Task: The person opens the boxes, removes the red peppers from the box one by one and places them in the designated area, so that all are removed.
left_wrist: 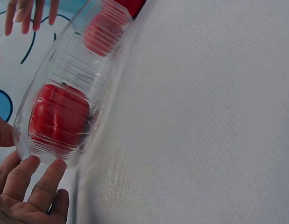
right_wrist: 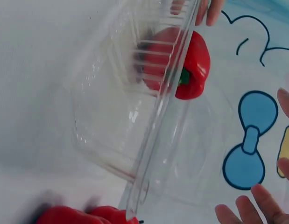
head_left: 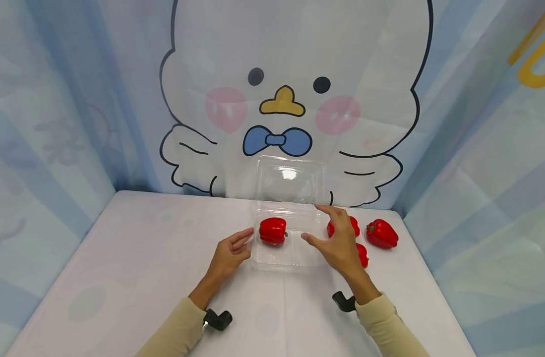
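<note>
A clear plastic clamshell box [head_left: 294, 260] lies with its lid [head_left: 290, 186] raised against the backdrop. Inside, on its left side, sits one red bell pepper [head_left: 272, 231]. My left hand [head_left: 227, 255] touches the box's left edge, its fingertips [left_wrist: 53, 168] right at the end wall. Over the box's right side is my right hand [head_left: 339, 243], thumb and fingers spread wide with nothing between them. Partly hidden behind that hand are two more red peppers, one farther back [head_left: 354, 225] and one nearer [head_left: 362, 255]. A third pepper [head_left: 382, 234] lies to their right.
A white cloth covers the table [head_left: 165, 277]. Behind it hangs a backdrop [head_left: 294, 59] printed with a bird and a blue bow tie. Striped cloth walls [head_left: 491, 163] stand at both sides. Black wrist mounts [head_left: 218, 320] sit at both sleeves.
</note>
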`<move>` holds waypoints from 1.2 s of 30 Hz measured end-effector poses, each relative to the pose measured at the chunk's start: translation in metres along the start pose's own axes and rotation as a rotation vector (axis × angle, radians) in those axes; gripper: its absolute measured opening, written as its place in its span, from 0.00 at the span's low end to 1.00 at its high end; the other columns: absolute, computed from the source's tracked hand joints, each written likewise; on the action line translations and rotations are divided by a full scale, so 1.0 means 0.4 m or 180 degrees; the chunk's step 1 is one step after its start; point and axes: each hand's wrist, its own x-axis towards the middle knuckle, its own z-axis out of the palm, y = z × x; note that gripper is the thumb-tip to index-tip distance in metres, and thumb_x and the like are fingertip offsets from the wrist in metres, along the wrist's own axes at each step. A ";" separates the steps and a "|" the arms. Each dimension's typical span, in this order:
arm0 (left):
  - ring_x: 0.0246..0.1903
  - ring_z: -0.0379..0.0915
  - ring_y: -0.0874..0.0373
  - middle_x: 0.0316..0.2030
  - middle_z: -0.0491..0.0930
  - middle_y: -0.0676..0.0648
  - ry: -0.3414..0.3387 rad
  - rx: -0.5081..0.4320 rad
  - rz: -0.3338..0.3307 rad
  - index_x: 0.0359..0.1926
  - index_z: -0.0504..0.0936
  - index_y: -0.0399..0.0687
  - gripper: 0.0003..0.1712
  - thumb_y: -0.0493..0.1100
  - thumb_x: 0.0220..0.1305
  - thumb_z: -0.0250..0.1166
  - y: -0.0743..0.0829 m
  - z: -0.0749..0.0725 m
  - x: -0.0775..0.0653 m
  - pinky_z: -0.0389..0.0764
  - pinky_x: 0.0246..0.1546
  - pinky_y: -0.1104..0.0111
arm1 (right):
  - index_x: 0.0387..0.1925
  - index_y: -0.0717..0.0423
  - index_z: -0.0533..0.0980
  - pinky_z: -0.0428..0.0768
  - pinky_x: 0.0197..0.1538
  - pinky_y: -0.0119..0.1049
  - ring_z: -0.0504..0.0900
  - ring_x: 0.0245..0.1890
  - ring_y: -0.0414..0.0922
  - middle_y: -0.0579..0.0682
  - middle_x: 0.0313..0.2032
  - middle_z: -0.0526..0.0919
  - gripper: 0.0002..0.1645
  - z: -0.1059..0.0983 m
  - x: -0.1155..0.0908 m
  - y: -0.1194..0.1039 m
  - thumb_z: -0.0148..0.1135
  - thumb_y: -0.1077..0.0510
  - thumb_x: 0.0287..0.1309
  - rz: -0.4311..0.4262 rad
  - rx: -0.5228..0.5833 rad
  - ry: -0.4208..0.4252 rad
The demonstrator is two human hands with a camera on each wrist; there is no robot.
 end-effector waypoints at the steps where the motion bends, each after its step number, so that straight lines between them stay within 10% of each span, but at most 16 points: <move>1: 0.73 0.74 0.46 0.73 0.76 0.43 0.0005 -0.0001 0.0002 0.74 0.75 0.42 0.35 0.25 0.67 0.62 0.000 0.000 0.000 0.76 0.68 0.62 | 0.73 0.38 0.73 0.81 0.68 0.67 0.71 0.72 0.55 0.54 0.70 0.73 0.51 0.009 -0.002 -0.006 0.86 0.48 0.47 0.0017 0.0022 -0.0024; 36: 0.72 0.74 0.42 0.73 0.75 0.41 -0.0027 -0.0031 0.0108 0.74 0.74 0.40 0.35 0.24 0.66 0.61 0.001 -0.001 -0.006 0.76 0.69 0.60 | 0.70 0.42 0.77 0.88 0.61 0.54 0.76 0.63 0.56 0.56 0.60 0.76 0.47 0.244 0.020 -0.064 0.87 0.52 0.46 0.0383 0.0241 -0.0478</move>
